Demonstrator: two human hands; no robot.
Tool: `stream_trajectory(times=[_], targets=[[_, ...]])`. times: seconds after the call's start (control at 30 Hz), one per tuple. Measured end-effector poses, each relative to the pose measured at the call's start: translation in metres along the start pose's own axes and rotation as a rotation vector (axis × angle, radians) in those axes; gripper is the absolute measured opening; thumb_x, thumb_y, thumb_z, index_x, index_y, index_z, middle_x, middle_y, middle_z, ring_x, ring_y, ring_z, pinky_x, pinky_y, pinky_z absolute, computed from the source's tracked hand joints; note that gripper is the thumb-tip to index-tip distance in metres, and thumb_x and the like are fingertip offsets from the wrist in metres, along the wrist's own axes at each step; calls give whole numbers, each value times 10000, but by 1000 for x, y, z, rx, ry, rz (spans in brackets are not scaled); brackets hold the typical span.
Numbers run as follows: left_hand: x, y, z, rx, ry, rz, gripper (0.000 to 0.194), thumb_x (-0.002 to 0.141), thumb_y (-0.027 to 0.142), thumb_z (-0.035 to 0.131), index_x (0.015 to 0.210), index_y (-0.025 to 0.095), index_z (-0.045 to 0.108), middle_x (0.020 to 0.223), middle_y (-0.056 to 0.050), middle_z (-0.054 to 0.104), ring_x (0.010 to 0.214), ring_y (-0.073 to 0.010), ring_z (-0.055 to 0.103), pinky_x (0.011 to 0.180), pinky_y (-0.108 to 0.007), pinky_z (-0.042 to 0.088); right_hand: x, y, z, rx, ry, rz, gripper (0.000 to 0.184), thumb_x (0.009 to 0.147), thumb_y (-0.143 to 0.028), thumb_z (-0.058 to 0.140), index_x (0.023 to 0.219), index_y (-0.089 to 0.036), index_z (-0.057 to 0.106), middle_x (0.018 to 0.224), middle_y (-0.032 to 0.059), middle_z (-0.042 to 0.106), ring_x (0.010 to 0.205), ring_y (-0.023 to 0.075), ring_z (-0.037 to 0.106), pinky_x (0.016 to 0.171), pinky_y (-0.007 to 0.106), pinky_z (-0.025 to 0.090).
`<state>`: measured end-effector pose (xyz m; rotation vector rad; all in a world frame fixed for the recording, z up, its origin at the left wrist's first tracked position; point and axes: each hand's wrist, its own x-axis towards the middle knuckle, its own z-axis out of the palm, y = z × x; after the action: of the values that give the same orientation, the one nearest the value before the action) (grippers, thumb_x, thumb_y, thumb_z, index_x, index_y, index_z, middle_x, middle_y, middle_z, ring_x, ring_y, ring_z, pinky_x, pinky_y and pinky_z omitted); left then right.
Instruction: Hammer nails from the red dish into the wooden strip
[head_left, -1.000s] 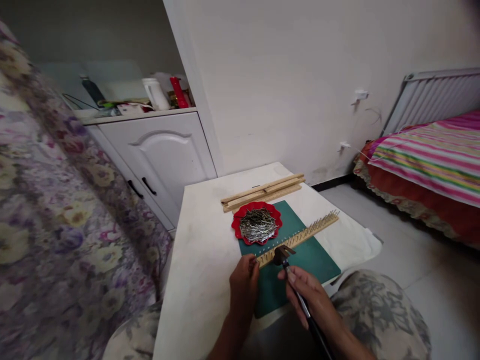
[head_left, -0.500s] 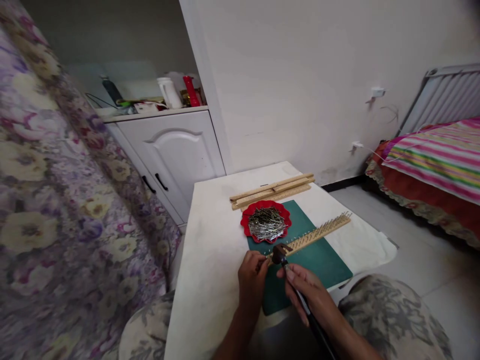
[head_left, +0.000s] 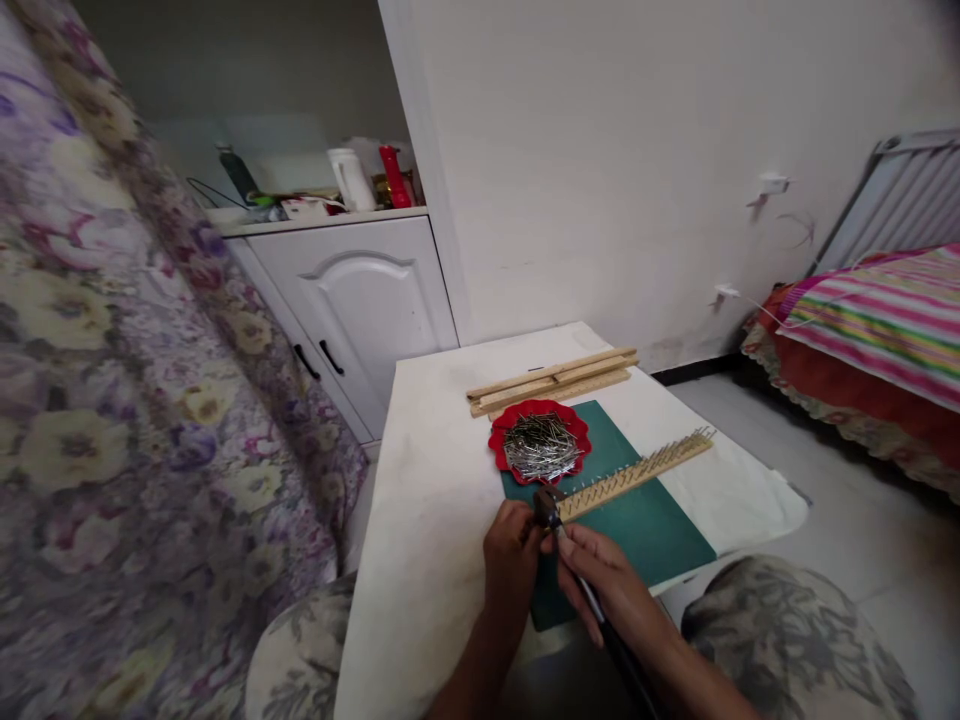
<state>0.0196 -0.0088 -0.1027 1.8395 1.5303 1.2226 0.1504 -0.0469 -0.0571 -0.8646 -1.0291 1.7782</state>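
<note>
My right hand is wrapped round the dark handle of a claw hammer. The hammer's head is over the near left end of a narrow wooden strip. Rows of nails stand up along this strip, many of them leaning. At that same end my left hand is closed with thumb and fingers pinched, close beside the hammer head; what it pinches is hidden. Under the strip lies a green mat. Just behind the hands, a red scalloped dish holds a heap of loose nails.
Several wooden strips lie together near the back of the white-covered table. A floral curtain hangs on the left, before a white cabinet. To the right is a bed with a striped cover.
The hammer head has shifted slightly left and down onto the strip's near end, next to my left hand. The whole view has drifted a little, moving the scene right.
</note>
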Motion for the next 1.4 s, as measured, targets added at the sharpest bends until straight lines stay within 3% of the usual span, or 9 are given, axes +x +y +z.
stream_trajectory(times=[0.43, 0.67, 0.8, 0.93, 1.1, 1.23, 1.4], targets=[[0, -1, -1, 23, 4, 17, 120, 717, 116, 466, 620, 185, 484, 722, 4, 521, 679, -125, 507, 611, -226, 393, 2, 2, -4, -8, -29, 12, 393, 801, -528, 519, 893, -146, 506, 428, -92, 514, 206, 34, 348, 230, 128, 193], [0, -4, -3, 38, -25, 51, 119, 760, 120, 468, 696, 184, 544, 764, -7, 538, 734, -134, 530, 662, -242, 423, -3, -2, -4, 24, -39, 46, 412, 780, -539, 541, 894, -145, 510, 415, -90, 511, 201, 38, 332, 229, 137, 188], [-2, -4, -14, 53, -49, 99, 109, 798, 162, 480, 790, 188, 586, 820, -24, 550, 745, -135, 540, 658, -242, 440, -9, -12, -19, 45, 14, 1, 401, 807, -517, 526, 954, -144, 517, 437, -81, 519, 215, 32, 334, 248, 136, 187], [3, -1, -32, 104, -47, 79, 112, 811, 188, 472, 767, 189, 575, 787, -22, 561, 679, -133, 529, 622, -242, 434, -8, -17, -43, 16, 124, -56, 413, 780, -523, 564, 955, -149, 533, 462, -77, 519, 223, 29, 325, 248, 145, 197], [32, 7, -37, 135, -57, 103, 143, 834, 217, 449, 831, 193, 590, 798, -22, 583, 712, -140, 546, 643, -248, 428, -4, -10, -64, 46, 215, -67, 431, 763, -534, 583, 962, -154, 541, 471, -76, 505, 233, 33, 329, 248, 154, 204], [70, 12, -20, 200, -132, 176, 136, 826, 198, 472, 840, 196, 608, 841, -22, 597, 781, -142, 560, 708, -249, 429, -6, -10, -66, 62, 204, -84, 414, 782, -521, 570, 967, -152, 545, 472, -76, 499, 232, 28, 331, 260, 157, 199], [102, 12, 5, 470, -297, 157, 83, 780, 203, 545, 798, 188, 624, 835, -18, 602, 802, -152, 566, 699, -244, 411, -7, -12, -67, 73, 183, -90, 420, 789, -527, 561, 973, -151, 536, 467, -76, 500, 236, 32, 337, 259, 160, 203]])
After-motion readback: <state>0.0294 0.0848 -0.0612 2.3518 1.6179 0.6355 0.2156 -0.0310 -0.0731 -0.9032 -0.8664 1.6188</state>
